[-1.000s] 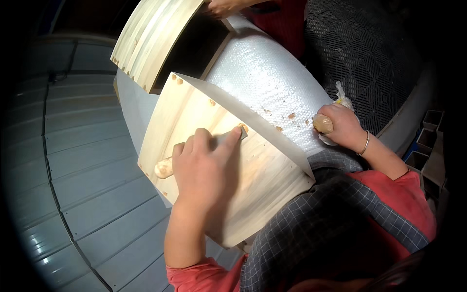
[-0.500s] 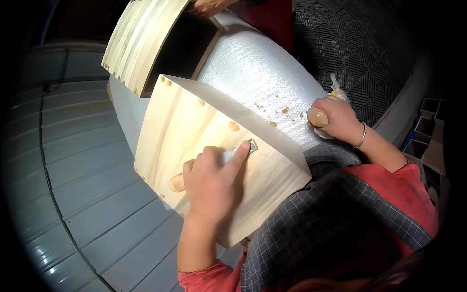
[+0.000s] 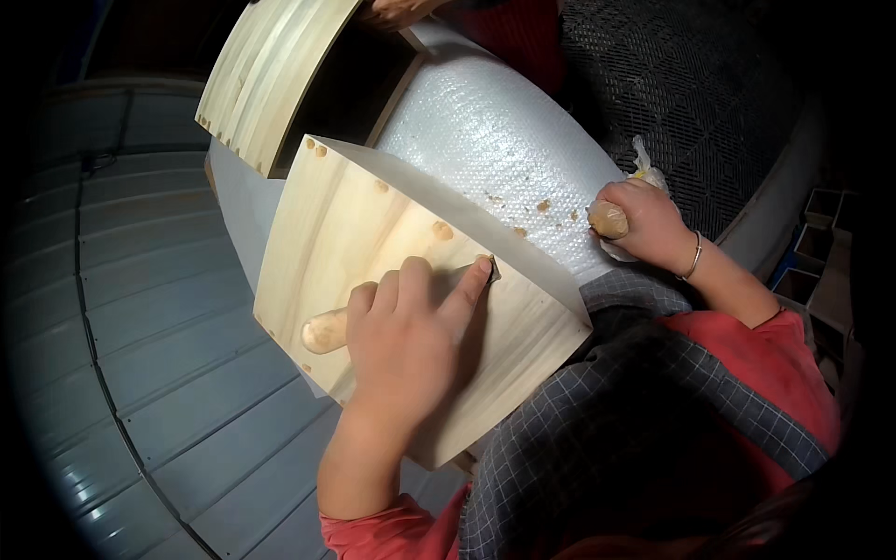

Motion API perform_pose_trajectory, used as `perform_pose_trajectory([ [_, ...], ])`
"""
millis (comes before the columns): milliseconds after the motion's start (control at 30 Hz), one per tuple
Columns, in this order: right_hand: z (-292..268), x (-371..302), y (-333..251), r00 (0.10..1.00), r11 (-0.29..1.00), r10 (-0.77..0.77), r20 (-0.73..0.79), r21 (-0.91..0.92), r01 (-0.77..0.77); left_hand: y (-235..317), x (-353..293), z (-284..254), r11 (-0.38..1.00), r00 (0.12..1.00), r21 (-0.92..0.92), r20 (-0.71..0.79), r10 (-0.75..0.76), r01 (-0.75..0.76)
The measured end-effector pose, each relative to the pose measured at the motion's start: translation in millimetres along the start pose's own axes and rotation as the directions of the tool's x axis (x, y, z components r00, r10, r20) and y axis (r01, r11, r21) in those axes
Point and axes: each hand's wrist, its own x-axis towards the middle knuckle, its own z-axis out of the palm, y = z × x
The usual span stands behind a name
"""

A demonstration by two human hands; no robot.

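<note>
A pale wooden box (image 3: 373, 224) stands in front of me, with tan filled spots along the edges of its upper face. My left hand (image 3: 406, 327) lies over that face, wrapped around a putty knife (image 3: 324, 332). Its rounded handle sticks out to the left, and my index finger presses on the blade near the right edge of the face. To the right, my right hand (image 3: 644, 224) is closed around a clear plastic bag (image 3: 609, 220) of tan putty. A lump bulges out on one side of the fist and the bag's twisted end out beyond.
Bubble wrap (image 3: 485, 121) with brown crumbs covers the work surface. A second wooden box (image 3: 271, 84), open on one side, stands at the far left under another person's hand (image 3: 401, 9). A black patterned mat (image 3: 681, 103) lies at the far right, beside shelving compartments (image 3: 812, 247).
My left hand has shifted slightly, with the putty knife's blade moving up and right and more handle showing. The box has tilted a little. The right hand stays almost still.
</note>
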Motion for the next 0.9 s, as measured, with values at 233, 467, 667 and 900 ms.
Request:
perform_pose_trajectory([
  [233,1,-10,2,1.000,1.000,-0.013,-0.020,0.009,0.013,-2,5,-18,0.994,0.999,0.093,0.017,0.048,-0.049],
  [467,-1,-25,3,0.996,1.000,-0.006,-0.084,0.015,0.007,2,-5,-16,0.992,1.000,0.127,-0.017,-0.005,0.007],
  [667,2,-36,6,0.995,0.999,-0.006,-0.098,0.043,0.010,35,-27,5,0.998,0.998,-0.067,-0.058,0.014,-0.018],
  [900,4,-48,4,0.995,0.998,0.011,-0.101,0.057,-0.006,49,-35,28,0.986,0.993,-0.157,-0.090,-0.077,0.062],
])
